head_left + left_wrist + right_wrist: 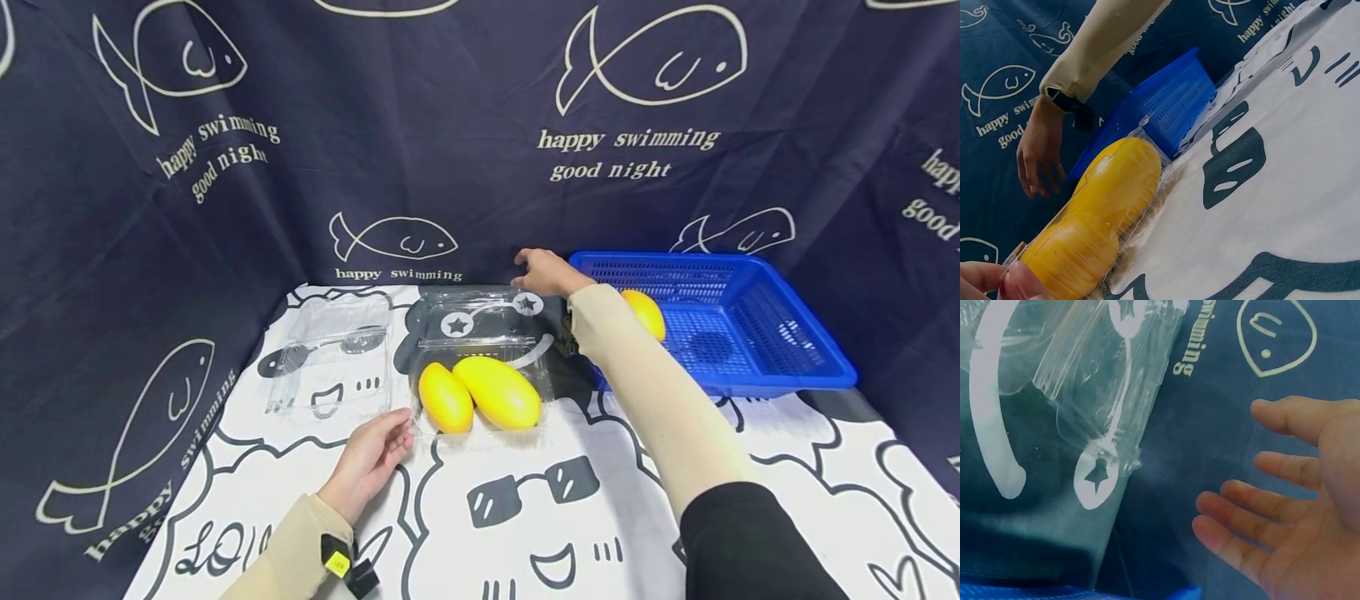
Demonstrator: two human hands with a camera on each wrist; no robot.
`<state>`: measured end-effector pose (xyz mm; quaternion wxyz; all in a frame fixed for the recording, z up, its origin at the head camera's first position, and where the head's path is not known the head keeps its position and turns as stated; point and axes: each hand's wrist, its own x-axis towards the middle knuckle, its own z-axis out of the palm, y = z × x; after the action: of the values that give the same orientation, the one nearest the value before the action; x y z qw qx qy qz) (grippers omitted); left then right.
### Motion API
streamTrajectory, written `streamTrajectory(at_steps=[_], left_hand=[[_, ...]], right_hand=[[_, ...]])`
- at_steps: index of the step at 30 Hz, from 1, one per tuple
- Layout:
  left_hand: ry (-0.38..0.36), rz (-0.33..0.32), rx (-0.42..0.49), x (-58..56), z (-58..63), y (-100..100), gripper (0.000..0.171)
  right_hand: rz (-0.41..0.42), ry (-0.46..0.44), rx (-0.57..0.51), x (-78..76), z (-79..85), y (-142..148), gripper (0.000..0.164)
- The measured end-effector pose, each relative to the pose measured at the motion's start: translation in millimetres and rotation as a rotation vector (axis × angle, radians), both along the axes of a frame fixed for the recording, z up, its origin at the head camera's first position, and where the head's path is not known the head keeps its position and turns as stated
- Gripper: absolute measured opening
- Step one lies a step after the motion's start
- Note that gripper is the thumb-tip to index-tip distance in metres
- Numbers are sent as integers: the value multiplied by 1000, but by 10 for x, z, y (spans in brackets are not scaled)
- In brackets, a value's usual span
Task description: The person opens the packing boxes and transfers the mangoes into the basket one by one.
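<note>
Two yellow mangoes point(497, 393) lie side by side in a clear plastic clamshell box point(542, 364), its lid point(487, 315) folded back behind it. At the box's near left corner my left hand point(372, 458) pinches the rim between thumb and finger, as the left wrist view also shows. My right hand point(551, 272) hovers behind the lid's far right corner, near the back cloth. Its fingers point(1244, 512) are spread and relaxed in the right wrist view, with nothing in them and apart from the lid.
A blue plastic basket point(780, 312) stands at the right with one mango point(643, 314) in it, partly hidden by my right sleeve. Another clear clamshell box point(330, 358) lies open at the left. A dark fish-print cloth point(480, 125) hangs along the back and sides.
</note>
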<state>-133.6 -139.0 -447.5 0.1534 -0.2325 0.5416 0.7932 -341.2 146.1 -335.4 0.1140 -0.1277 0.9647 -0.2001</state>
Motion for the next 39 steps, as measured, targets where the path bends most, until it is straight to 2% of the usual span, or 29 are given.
streamTrajectory(at_steps=[6,14,29,39], left_hand=[[-12,5,16,-7,14,-7,36],[0,7,26,-29,23,1,24],[-8,2,36,-9,12,-3,26],[-8,-6,30,-10,11,5,32]], right_hand=[[53,-12,21,87,51,-50,51],[105,-4,17,190,115,-80,47],[132,47,55,435,165,-151,44],[162,62,71,550,200,-170,43]])
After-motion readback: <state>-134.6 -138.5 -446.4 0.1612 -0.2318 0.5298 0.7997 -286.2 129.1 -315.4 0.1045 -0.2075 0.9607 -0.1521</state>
